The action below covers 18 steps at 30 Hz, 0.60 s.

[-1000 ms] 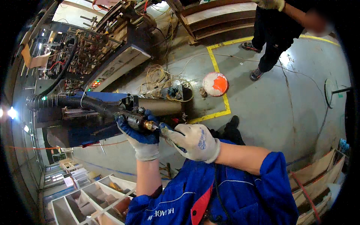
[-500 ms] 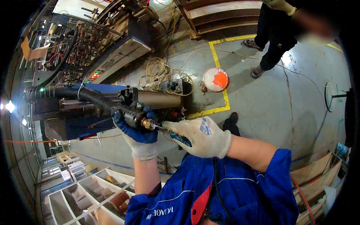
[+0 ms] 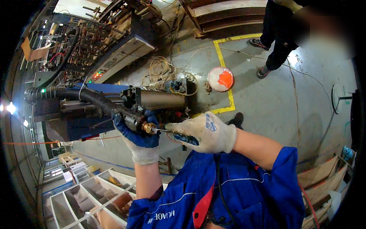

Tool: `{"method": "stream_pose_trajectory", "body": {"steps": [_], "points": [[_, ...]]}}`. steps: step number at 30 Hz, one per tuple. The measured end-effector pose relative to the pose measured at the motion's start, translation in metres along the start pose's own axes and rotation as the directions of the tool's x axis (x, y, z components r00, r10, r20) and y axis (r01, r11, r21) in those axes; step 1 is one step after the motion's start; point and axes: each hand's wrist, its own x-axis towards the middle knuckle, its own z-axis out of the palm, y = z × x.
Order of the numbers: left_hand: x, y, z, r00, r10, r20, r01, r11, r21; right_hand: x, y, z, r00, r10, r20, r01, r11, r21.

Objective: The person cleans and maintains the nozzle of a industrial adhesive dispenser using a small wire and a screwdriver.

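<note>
A black cylindrical tool head (image 3: 132, 121) with a brass fitting (image 3: 148, 128) at its end lies in my left hand (image 3: 140, 142). The blue-palmed white glove wraps it from below. A thick black hose (image 3: 91, 97) runs from this head to the left. My right hand (image 3: 209, 134), gloved the same way, is closed on a thin metal rod (image 3: 163, 131). The rod points left into the pale tip of the brass fitting; whether it reaches inside cannot be made out. My right fingers hide the rod's other end.
Behind my hands stands a machine with a metal cylinder (image 3: 162, 100). A white-and-orange bucket (image 3: 220, 79) and loose cables (image 3: 162, 68) are on the floor. A person in dark trousers (image 3: 280, 51) stands at the far right. Partitioned bins (image 3: 78, 198) stand near left.
My right hand has shifted slightly right, and more of the rod shows beside the brass fitting. My left hand keeps its hold on the tool head.
</note>
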Motion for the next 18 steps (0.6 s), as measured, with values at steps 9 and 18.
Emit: {"method": "stream_pose_trajectory", "body": {"steps": [9, 18], "points": [[0.001, 0.005, -0.004, 1.0, -0.02, -0.017, 0.02, 1.0, -0.023, 0.003, 0.006, -0.01, 0.995, -0.096, 0.027, 0.098, 0.99, -0.099], [-0.004, 0.011, 0.0, 0.993, -0.083, 0.081, 0.086, 0.996, -0.03, 0.017, 0.042, -0.001, 0.96, -0.279, -0.023, 0.279, 0.96, -0.024]]}}
